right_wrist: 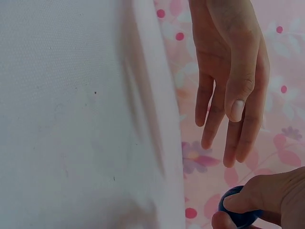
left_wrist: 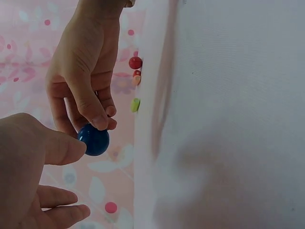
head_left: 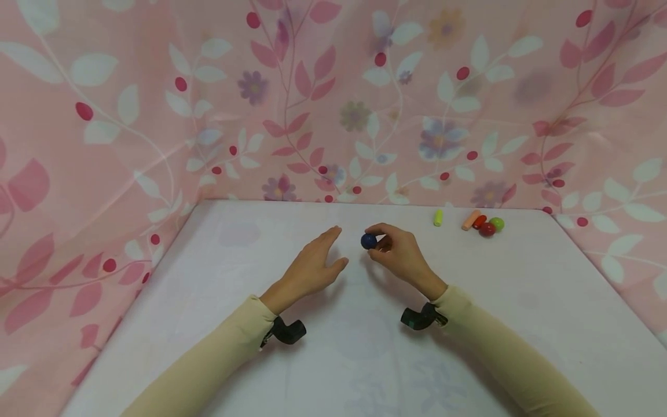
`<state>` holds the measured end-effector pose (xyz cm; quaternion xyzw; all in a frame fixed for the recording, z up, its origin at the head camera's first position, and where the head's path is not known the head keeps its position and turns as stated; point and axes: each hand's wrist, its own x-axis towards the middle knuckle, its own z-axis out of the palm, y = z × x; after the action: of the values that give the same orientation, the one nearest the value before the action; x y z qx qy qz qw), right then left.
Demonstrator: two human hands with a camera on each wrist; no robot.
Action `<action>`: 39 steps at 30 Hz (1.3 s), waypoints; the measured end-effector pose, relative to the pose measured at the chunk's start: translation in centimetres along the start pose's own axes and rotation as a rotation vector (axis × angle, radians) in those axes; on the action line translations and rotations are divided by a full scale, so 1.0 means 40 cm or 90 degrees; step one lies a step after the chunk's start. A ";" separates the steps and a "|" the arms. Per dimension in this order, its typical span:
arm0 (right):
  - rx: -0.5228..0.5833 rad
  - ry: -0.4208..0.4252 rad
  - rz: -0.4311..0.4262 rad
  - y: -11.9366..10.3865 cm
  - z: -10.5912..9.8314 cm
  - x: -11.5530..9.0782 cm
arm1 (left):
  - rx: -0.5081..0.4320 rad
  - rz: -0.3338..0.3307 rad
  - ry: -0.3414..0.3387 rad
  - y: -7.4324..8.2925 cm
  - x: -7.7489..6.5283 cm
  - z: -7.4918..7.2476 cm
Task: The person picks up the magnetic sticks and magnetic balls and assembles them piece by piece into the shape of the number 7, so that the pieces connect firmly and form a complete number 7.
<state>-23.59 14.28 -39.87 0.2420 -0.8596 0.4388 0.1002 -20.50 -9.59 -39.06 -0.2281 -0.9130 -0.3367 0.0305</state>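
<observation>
My right hand (head_left: 400,253) pinches a small dark blue ball (head_left: 368,241) between thumb and fingertips, held up over the white table. Facing it from the left is my left hand (head_left: 311,263), its fingers straight and thumb spread apart, with nothing in its grasp. A gap separates the left fingertips from the ball in the head view. The left wrist view shows the glossy blue ball (left_wrist: 95,140) at the right thumb and fingertips. Seen from the right wrist, the ball (right_wrist: 239,206) is partly covered by the right thumb, and the left hand (right_wrist: 233,81) hangs with fingers extended.
Toward the back right of the white table (head_left: 354,359) lie a yellow-green piece (head_left: 438,218), an orange stick (head_left: 471,220), a small red piece (head_left: 480,222), a dark red oval (head_left: 487,230) and a green ball (head_left: 497,224). A pink floral curtain (head_left: 333,104) hangs behind.
</observation>
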 end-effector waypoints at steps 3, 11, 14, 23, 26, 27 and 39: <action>-0.001 -0.008 -0.007 0.001 0.018 0.002 | 0.001 -0.001 0.004 -0.011 -0.006 0.000; -0.011 -0.033 -0.016 -0.009 0.060 0.011 | 0.007 -0.034 0.006 -0.028 -0.024 -0.006; -0.010 -0.033 -0.023 -0.011 0.074 0.015 | 0.012 -0.044 0.007 -0.033 -0.027 -0.006; -0.012 -0.048 -0.024 -0.006 0.118 0.036 | 0.011 -0.064 0.015 -0.050 -0.034 -0.002; -0.020 -0.048 -0.027 -0.002 0.131 0.044 | 0.012 -0.067 0.017 -0.054 -0.033 0.004; -0.024 -0.047 -0.031 0.000 0.136 0.047 | 0.013 -0.068 0.019 -0.055 -0.032 0.006; -0.044 -0.071 -0.021 0.018 0.167 0.065 | 0.017 -0.068 0.041 -0.069 -0.010 0.032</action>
<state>-25.94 8.43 -43.34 0.2765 -0.8743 0.3931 0.0678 -21.22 -10.81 -41.80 -0.1675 -0.9267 -0.3333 0.0451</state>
